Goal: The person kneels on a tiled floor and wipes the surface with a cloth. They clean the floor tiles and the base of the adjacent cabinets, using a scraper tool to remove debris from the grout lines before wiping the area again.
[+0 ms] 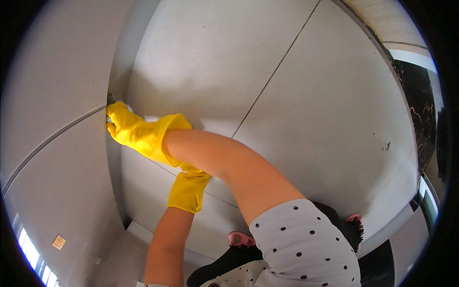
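Observation:
Yellow rubber gloves cover both hands. My right hand (125, 125) reaches far left, to the low edge of a grey wall panel (71, 86) where it meets the floor (201, 62). Its fingers are bent in at that edge, and the panel hides their tips. Small dark and whitish bits show beside the fingers, too little to name. Below the right forearm is my left hand (189, 191), low over the floor. The right glove and forearm cover its fingers, so whatever it touches or holds is hidden.
Dark joint lines (275, 71) cross the grey floor. Dark specks (386, 146) lie on it at the right. Pink shoes (241, 238) are on my feet near the lower edge. Black marbled stone (416, 105) borders the floor at the far right. A small label (59, 242) sits on the left wall.

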Motion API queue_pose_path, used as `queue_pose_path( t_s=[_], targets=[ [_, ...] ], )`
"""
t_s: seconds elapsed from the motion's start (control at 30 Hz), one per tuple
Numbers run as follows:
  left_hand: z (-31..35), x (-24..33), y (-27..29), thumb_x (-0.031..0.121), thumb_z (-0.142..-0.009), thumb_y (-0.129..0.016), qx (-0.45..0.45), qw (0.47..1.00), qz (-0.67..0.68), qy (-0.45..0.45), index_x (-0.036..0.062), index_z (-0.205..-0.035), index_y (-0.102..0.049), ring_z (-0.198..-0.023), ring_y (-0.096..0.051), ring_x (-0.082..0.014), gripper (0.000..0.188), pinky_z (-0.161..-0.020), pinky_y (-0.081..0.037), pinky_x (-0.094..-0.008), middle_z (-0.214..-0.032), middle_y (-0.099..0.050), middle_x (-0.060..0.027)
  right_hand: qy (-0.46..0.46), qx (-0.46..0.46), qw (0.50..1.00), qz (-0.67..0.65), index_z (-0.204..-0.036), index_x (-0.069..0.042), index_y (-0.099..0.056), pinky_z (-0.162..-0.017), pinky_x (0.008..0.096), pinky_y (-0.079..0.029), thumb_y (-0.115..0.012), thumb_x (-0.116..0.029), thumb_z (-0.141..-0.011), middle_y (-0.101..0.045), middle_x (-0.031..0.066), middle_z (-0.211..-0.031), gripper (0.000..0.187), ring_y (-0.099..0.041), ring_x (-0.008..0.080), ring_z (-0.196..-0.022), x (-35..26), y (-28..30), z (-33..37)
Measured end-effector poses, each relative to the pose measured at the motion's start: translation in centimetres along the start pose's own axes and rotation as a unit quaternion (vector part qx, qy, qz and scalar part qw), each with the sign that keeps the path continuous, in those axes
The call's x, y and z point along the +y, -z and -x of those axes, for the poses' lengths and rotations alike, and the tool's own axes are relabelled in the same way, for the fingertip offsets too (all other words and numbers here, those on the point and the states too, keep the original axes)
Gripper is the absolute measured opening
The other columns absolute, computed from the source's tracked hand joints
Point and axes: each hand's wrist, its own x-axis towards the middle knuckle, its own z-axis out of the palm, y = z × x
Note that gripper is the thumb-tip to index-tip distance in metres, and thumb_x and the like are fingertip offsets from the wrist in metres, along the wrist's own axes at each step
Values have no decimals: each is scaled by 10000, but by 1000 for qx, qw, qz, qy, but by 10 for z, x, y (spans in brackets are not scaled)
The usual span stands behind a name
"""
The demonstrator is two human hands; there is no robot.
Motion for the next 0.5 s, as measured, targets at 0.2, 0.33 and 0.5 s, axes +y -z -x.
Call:
queue_pose_path(
  t_s=[0.2,0.33,0.5],
  targets=[
    [-10,0,21,211,-916,-619,-44,997,-37,44,79,-1168,-626,-751,-600,-419,284,-687,-505,-417,-893,-652,-166,382,251,810,367,-1294,-95,-548,-1032,463,-457,-681,-255,-934,-559,241,-1327,416,-532,438,-1233,-68,22,-47],
    [-13,0,15,218,-919,-633,-74,994,-50,64,81,-1165,-628,-749,-606,-410,281,-688,-510,-410,-905,-654,-161,409,287,809,310,-1266,-84,-557,-999,433,-479,-705,-204,-922,-586,231,-1262,393,-571,439,-1159,-82,11,-54],
    [8,-10,9,184,-894,-643,-54,997,-51,25,80,-1156,-638,-731,-607,-398,281,-667,-509,-410,-931,-653,-157,179,73,886,422,-1251,-38,-582,-1005,433,-477,-738,-172,-889,-589,209,-1288,416,-566,408,-1193,1,-2,18]
  ],
)
